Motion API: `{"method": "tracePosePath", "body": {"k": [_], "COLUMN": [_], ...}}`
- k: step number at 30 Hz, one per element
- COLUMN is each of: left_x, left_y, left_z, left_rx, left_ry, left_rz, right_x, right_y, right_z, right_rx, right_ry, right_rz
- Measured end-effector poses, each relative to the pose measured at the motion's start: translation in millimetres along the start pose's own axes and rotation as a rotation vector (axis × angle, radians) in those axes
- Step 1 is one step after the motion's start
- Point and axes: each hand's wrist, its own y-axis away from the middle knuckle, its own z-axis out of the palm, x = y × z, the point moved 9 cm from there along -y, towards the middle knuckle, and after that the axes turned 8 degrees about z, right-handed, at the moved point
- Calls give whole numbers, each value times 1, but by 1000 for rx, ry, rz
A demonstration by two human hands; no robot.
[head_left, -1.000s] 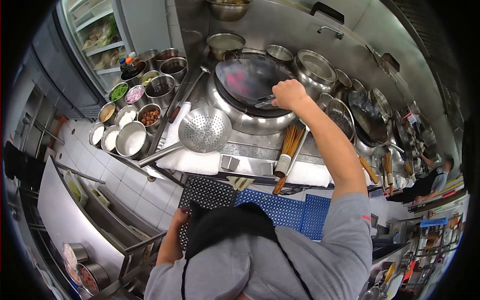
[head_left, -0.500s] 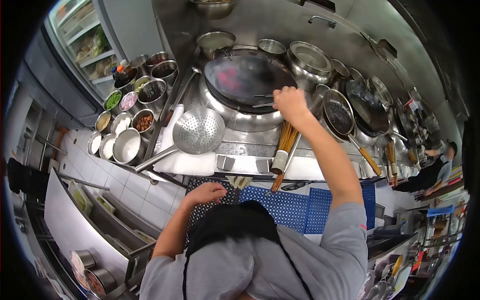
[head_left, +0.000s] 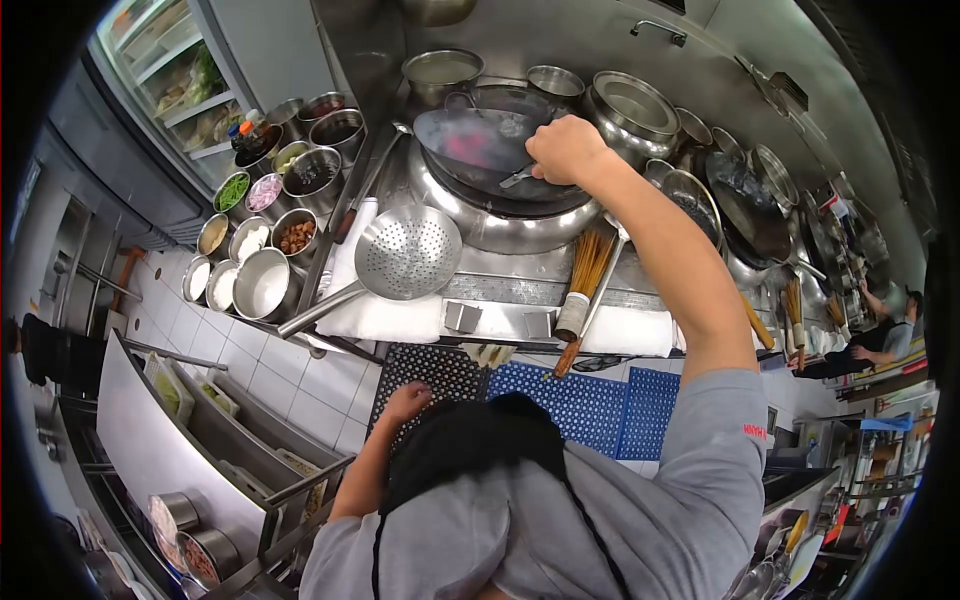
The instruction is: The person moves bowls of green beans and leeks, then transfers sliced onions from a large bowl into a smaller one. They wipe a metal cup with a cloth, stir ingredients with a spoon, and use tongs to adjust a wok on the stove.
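Observation:
My right hand is closed at the near right rim of a dark wok, around what looks like its metal handle. The wok sits tilted on the steel ring of the burner, with haze and a pinkish glow inside. My left hand hangs low in front of the counter, its fingers curled, with nothing visible in them. Nearest to it on the counter is a large perforated strainer lying on a white towel.
Several metal pots of ingredients stand at the left. A bamboo brush and a wooden-handled ladle lean at the counter edge. More woks line the right. Another person stands far right. Blue mats cover the floor.
My right hand has moved up and slightly left over the wok, and the wok has tilted. My left hand has dropped a little lower.

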Motion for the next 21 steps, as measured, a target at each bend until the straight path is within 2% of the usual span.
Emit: {"method": "tracePosePath", "body": {"k": [1, 2, 4, 6, 7, 8, 11, 12, 14, 15, 16, 17, 18, 19, 21], "left_x": [-70, -118, -261, -322, -318, -307, -244, -231, -223, -185, -109, -21, 31, 95, 168], "left_y": [7, 41, 74, 156, 181, 194, 193, 188, 142, 124, 111, 106, 99, 105, 102], "left_z": [4, 0, 30, 40, 46, 43, 14, 2, -10, -31, -55, -83, -105, -128, -172], "left_rx": [24, 211, 81, 134, 151, 173, 298, 330, 290, 416, 538, 570, 715, 819, 892], "left_ry": [-188, -174, -416, -118, 25, 162, 94, 64, -88, -157, -226, -243, -348, -483, -698], "left_rz": [-122, -239, -211, -777, -812, -831, -650, -676, -478, -324, -168, -22, 276, 419, 582], "right_x": [-1, -3, -1, 2, 2, 1, 3, 3, 0, -2, -3, -5, -6, -7, -13], "right_y": [0, -1, -1, -2, -1, 1, 0, 0, -1, -1, -1, -2, -2, -2, -2], "right_z": [-4, -6, -5, 0, 0, -2, 4, 6, 7, 7, 7, 7, 8, 7, 7], "right_rx": [10, 16, 45, 0, 34, 47, 31, 9, 14, 21, 27, 34, 41, 50, 37], "right_ry": [9, 16, 14, -13, -18, -17, -27, -27, -6, 1, 8, 13, 19, 27, 45], "right_rz": [0, -5, 14, 44, 40, 37, 67, 84, 81, 79, 78, 74, 70, 67, 61]}}
